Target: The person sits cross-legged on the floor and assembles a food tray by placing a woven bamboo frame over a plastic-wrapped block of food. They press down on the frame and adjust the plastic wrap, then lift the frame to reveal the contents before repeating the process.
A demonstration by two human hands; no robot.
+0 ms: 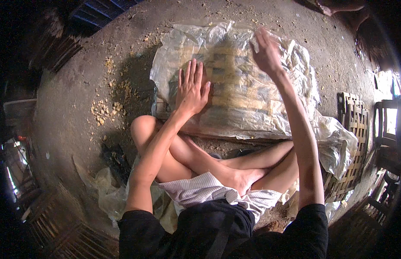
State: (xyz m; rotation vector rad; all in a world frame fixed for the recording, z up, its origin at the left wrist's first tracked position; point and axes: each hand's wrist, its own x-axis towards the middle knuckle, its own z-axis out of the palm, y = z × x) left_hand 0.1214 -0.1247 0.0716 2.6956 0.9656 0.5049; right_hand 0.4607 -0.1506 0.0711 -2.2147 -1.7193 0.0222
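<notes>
So we're mostly squinting through cloudy stuff here. A crinkled, see-through plastic sheet [252, 101] is taking up the upper middle of the frame, and it's hiding plenty. Under it we're making out a woven lattice [226, 60] with yellowish patches showing between dark gaps, but glare and wrinkles are blurring the details. We can't tell if that yellow stuff is sitting in some kind of tray or just lying beneath.

Our left hand [191, 93] is spreading its fingers flat over the left part of the sheet, gripping nothing; whether it's actually pressing down is hard to say. Our right hand [267, 54] is hovering or resting at the sheet's upper right, blurry, fingers looking extended, with nothing we can see in its grasp.

Over at the right of the frame, woven slatted panels [355, 125] are standing partly behind bunched plastic. Clear plastic [107, 194] is lying crumpled at lower left, with no contents we can make out. Yellowish crumbs [109, 110] are littering the floor [66, 103] at left. A dark blue slatted thing [101, 15] is getting cut off at upper left, and the corners are fading to black.
</notes>
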